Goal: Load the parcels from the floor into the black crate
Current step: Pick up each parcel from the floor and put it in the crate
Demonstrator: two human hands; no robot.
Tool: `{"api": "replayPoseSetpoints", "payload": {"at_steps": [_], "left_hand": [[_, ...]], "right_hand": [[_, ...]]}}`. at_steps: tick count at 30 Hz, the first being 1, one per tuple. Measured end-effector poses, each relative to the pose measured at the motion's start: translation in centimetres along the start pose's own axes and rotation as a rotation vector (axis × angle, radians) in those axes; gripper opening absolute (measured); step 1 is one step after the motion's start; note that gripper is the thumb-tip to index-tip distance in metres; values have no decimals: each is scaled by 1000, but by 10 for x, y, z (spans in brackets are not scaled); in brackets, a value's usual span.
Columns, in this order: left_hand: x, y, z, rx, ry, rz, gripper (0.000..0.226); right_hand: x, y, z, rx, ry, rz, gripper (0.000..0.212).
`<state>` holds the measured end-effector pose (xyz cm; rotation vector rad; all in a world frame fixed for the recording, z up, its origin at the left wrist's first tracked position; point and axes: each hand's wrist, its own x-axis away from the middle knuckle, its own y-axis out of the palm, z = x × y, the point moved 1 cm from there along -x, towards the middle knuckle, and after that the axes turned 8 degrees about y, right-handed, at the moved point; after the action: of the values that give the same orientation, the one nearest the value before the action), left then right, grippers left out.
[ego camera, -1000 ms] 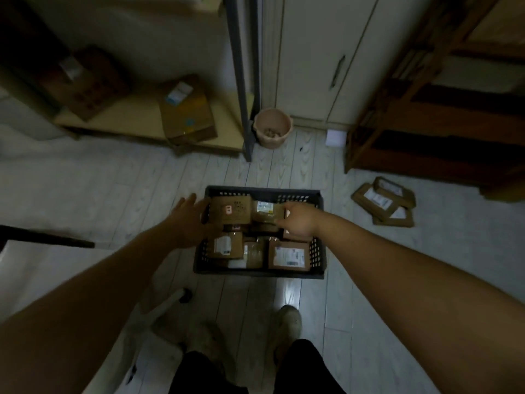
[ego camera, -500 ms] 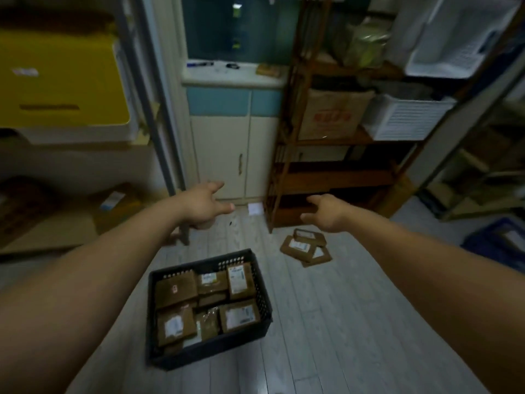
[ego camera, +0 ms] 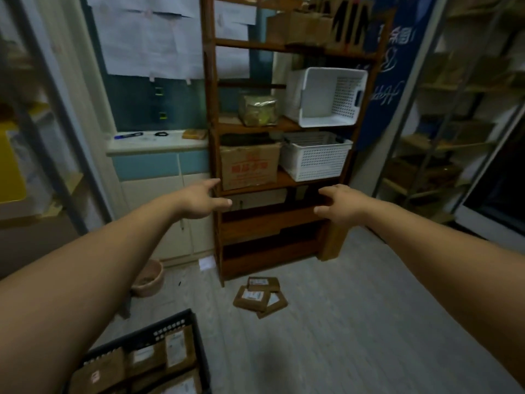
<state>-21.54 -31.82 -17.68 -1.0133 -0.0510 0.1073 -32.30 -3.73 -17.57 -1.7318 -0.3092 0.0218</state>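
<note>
The black crate (ego camera: 181, 319) sits at the bottom left, partly cut off by the frame, with several brown labelled parcels (ego camera: 176, 346) lying flat inside. Three brown parcels (ego camera: 260, 296) lie overlapping on the grey floor just in front of the wooden shelf. My left hand (ego camera: 203, 201) and my right hand (ego camera: 341, 204) are stretched out in front of me at shelf height, fingers relaxed, both holding nothing. They hang well above and beyond the crate and the floor parcels.
A tall wooden shelf (ego camera: 216, 155) stands ahead with a cardboard box (ego camera: 248, 166) and two white baskets (ego camera: 315, 156). A pink tub (ego camera: 149, 275) sits on the floor by the white cabinet (ego camera: 162, 200). Metal racks flank both sides.
My hands left the crate and rose empty. The view lifted from the crate towards the shelf, so the crate slid to the bottom left and the floor parcels moved to centre.
</note>
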Motion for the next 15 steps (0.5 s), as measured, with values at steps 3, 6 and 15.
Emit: {"api": "replayPoseSetpoints", "payload": {"at_steps": [3,6,15], "left_hand": [[-29,29,46,13,-2,-20,78],[-57,50,78,30,-12,-53,81],[-142,78,92,13,-16,-76,81]], "right_hand": [[-12,-20,52,-12,-2,-3,70],[-30,-32,87,-11,-16,-8,70],[-121,-33,107,-40,-61,-56,72]]}}
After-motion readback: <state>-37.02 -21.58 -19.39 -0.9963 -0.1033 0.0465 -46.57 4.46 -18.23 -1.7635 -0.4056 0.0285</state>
